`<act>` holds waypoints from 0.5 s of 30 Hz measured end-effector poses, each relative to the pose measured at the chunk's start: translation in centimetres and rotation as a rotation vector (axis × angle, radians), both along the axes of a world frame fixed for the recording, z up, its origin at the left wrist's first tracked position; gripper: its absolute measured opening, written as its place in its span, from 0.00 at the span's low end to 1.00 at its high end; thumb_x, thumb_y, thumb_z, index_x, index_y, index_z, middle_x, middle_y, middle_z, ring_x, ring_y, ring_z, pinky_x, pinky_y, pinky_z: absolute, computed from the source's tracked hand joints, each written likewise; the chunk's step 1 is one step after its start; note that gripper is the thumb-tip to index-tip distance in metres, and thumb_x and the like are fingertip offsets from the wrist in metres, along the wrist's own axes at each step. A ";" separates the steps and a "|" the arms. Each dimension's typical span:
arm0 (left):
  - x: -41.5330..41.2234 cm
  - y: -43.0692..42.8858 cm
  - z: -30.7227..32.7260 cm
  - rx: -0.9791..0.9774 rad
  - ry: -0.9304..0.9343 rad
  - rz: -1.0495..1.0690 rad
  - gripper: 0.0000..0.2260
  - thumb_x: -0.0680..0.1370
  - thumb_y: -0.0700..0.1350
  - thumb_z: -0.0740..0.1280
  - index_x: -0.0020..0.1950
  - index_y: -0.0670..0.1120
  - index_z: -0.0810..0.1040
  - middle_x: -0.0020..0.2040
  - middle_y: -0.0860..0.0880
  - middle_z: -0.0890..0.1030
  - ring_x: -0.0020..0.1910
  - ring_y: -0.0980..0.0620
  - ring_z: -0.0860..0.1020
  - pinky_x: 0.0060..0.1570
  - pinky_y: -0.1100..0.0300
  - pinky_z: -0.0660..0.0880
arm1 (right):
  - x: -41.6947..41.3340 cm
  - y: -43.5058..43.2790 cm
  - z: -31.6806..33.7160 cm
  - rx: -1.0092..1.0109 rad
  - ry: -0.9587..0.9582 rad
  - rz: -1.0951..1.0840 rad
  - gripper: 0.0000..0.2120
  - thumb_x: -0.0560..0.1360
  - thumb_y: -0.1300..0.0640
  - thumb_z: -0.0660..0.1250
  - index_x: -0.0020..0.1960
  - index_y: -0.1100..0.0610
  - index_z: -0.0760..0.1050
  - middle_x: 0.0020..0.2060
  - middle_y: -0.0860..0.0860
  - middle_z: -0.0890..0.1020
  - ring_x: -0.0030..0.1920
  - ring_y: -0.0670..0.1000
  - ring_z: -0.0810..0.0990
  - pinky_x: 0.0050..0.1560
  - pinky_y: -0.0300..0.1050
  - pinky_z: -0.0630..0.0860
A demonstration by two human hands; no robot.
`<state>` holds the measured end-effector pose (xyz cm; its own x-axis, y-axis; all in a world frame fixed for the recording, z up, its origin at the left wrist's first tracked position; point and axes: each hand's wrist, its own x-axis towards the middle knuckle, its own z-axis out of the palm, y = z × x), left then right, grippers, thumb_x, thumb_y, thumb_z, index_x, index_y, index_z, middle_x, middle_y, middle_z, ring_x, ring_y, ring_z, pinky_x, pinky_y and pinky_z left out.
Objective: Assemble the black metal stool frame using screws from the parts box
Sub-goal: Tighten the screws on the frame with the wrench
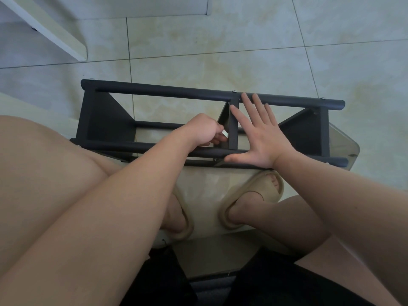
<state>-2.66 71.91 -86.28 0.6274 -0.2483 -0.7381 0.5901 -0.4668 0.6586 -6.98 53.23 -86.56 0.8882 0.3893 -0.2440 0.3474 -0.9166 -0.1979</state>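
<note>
Left hand [204, 129] pinches tool [225, 133], perhaps; right [258, 138] presses frame [167, 90]

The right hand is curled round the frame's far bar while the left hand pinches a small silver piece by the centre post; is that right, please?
The head view shows the right hand flat and open, fingers spread, on the black frame, not curled round a bar. The left hand does pinch the small silver piece by the centre post.
</note>
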 end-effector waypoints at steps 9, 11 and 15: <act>0.1 0.2 -0.9 0.027 -0.082 -0.066 0.10 0.84 0.44 0.60 0.44 0.49 0.77 0.35 0.55 0.84 0.43 0.53 0.81 0.50 0.56 0.73 | 0.0 0.0 0.0 -0.011 0.004 0.000 0.59 0.65 0.18 0.54 0.83 0.51 0.44 0.82 0.56 0.39 0.81 0.59 0.35 0.79 0.62 0.39; 0.1 0.3 -1.1 0.032 -0.095 -0.082 0.11 0.83 0.44 0.60 0.43 0.49 0.77 0.33 0.56 0.83 0.42 0.53 0.80 0.49 0.56 0.73 | 0.0 0.0 0.0 -0.009 0.003 -0.001 0.59 0.64 0.18 0.54 0.83 0.51 0.44 0.82 0.56 0.39 0.81 0.59 0.35 0.79 0.62 0.39; 0.0 0.6 -1.3 0.049 -0.132 -0.138 0.14 0.83 0.43 0.61 0.39 0.47 0.79 0.32 0.56 0.83 0.41 0.53 0.79 0.48 0.56 0.72 | 0.0 0.0 0.0 0.001 0.002 -0.002 0.59 0.64 0.18 0.54 0.83 0.51 0.44 0.82 0.56 0.40 0.81 0.59 0.35 0.80 0.62 0.39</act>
<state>-2.63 72.50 -87.54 0.6821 -0.3048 -0.6647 0.4279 -0.5707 0.7008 -7.00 53.25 -86.52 0.8887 0.3875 -0.2449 0.3449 -0.9172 -0.1996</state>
